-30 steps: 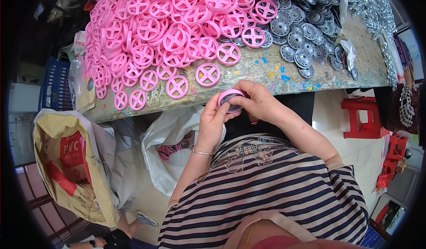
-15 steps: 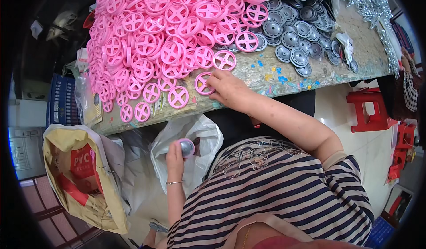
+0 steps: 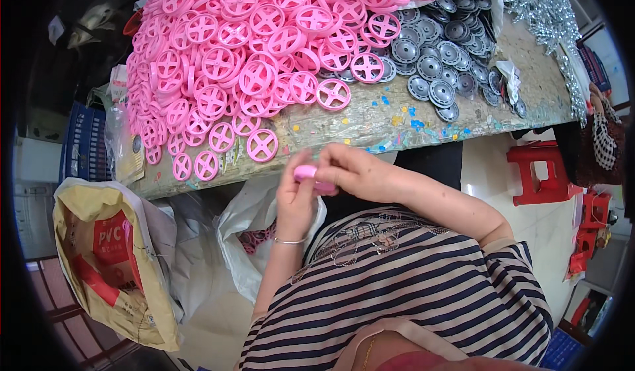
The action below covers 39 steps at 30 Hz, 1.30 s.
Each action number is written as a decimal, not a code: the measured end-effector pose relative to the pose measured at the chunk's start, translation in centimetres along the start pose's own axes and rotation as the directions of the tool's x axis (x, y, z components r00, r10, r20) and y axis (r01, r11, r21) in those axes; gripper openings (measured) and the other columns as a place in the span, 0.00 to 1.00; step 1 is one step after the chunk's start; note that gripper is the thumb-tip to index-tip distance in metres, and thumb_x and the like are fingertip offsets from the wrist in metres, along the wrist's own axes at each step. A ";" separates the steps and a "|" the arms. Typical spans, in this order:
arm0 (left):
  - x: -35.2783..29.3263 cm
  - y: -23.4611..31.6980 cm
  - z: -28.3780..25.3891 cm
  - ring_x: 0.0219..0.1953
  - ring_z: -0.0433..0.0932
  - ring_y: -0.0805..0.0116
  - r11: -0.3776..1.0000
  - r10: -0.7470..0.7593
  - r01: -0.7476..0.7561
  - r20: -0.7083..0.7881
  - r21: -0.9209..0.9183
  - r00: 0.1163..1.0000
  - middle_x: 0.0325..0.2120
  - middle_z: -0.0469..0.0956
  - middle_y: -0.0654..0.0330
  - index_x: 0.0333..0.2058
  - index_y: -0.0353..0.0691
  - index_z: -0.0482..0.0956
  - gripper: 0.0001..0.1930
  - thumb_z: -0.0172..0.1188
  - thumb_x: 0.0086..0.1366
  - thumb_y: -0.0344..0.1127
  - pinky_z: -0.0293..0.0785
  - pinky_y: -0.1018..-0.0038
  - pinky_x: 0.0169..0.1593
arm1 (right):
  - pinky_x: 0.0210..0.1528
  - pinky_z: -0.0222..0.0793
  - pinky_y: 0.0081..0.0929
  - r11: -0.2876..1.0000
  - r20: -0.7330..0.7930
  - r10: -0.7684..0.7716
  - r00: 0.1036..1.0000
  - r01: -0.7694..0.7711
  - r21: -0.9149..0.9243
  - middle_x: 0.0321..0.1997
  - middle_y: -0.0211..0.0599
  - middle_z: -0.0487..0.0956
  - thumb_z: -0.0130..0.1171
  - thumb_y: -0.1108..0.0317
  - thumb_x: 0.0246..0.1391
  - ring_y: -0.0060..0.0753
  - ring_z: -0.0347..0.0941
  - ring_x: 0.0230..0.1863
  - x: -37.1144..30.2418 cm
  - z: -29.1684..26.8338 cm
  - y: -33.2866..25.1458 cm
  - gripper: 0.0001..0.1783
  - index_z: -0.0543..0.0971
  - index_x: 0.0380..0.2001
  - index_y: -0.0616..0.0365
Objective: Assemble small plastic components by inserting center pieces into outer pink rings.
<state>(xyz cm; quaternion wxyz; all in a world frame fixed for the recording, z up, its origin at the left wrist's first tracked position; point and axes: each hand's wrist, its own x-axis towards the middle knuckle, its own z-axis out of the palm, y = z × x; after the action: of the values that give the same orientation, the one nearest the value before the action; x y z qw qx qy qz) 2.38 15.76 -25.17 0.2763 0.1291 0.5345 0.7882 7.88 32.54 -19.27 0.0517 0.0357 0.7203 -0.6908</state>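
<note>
My hands meet in front of the table's near edge, over an open white sack (image 3: 235, 220). Fingers of my left hand (image 3: 295, 196) close on a pink wheel piece (image 3: 305, 172), seen nearly edge-on. My right hand (image 3: 354, 171) pinches pink plastic at the same spot. My fingers hide most of it, and I cannot tell whether one or two pieces are there. Behind them, a large heap of pink four-spoked wheels (image 3: 258, 79) covers the table's left and middle. To its right lies a pile of grey round discs (image 3: 442, 94).
The worn wooden table (image 3: 291, 136) carries blue and yellow scraps. A yellow-lined paper sack (image 3: 83, 291) stands open at lower left. At the right are a red stool (image 3: 539, 172), silver tinsel-like strips (image 3: 549, 20) and another person's checked sleeve (image 3: 604, 143).
My right hand has drawn a pink wheel off the table's edge toward me. The left has risen to meet it; the grey disc seen in it before is now hidden.
</note>
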 end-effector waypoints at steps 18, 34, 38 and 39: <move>1.3 -0.3 2.2 0.48 0.77 0.57 0.945 -0.276 0.286 0.081 -0.159 0.958 0.49 0.73 0.50 0.57 0.31 0.62 0.20 0.42 0.73 0.37 0.78 0.66 0.49 | 0.45 0.67 0.39 0.193 -0.316 -0.610 0.727 -0.250 -0.949 0.40 0.45 0.74 0.56 0.69 0.52 0.50 0.69 0.42 0.3 -18.0 6.1 0.12 0.75 0.39 0.62; 1.2 -0.1 3.4 0.50 0.75 0.67 0.958 -0.210 0.219 0.070 -0.183 0.975 0.50 0.72 0.56 0.58 0.35 0.63 0.19 0.49 0.69 0.27 0.79 0.68 0.50 | 0.35 0.69 0.27 0.811 -0.328 -0.446 0.833 0.221 -0.542 0.38 0.41 0.68 0.60 0.70 0.53 0.35 0.70 0.37 0.9 -2.0 4.9 0.13 0.71 0.40 0.60; 1.0 -0.2 3.4 0.49 0.75 0.68 0.967 -0.183 0.197 0.098 -0.160 0.978 0.49 0.72 0.56 0.58 0.34 0.63 0.20 0.48 0.69 0.26 0.79 0.68 0.50 | 0.21 0.66 0.20 0.982 -0.273 -0.038 0.961 -0.015 -0.188 0.28 0.33 0.72 0.59 0.65 0.57 0.22 0.70 0.23 -0.5 -2.3 1.4 0.15 0.71 0.43 0.60; 1.0 -0.4 3.5 0.49 0.75 0.68 0.967 -0.179 0.193 0.095 -0.164 0.979 0.49 0.72 0.56 0.58 0.34 0.63 0.20 0.48 0.69 0.26 0.79 0.68 0.50 | 0.16 0.64 0.19 0.978 -0.112 0.205 0.972 -0.207 -0.001 0.24 0.31 0.73 0.58 0.64 0.58 0.20 0.69 0.17 -0.9 -2.4 0.5 0.15 0.71 0.43 0.60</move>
<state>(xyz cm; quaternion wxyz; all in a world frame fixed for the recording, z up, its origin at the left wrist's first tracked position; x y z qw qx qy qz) 3.42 19.09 -24.24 0.3802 0.0851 0.4627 0.7963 8.76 35.01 -19.54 0.0833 0.1483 0.7187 -0.6742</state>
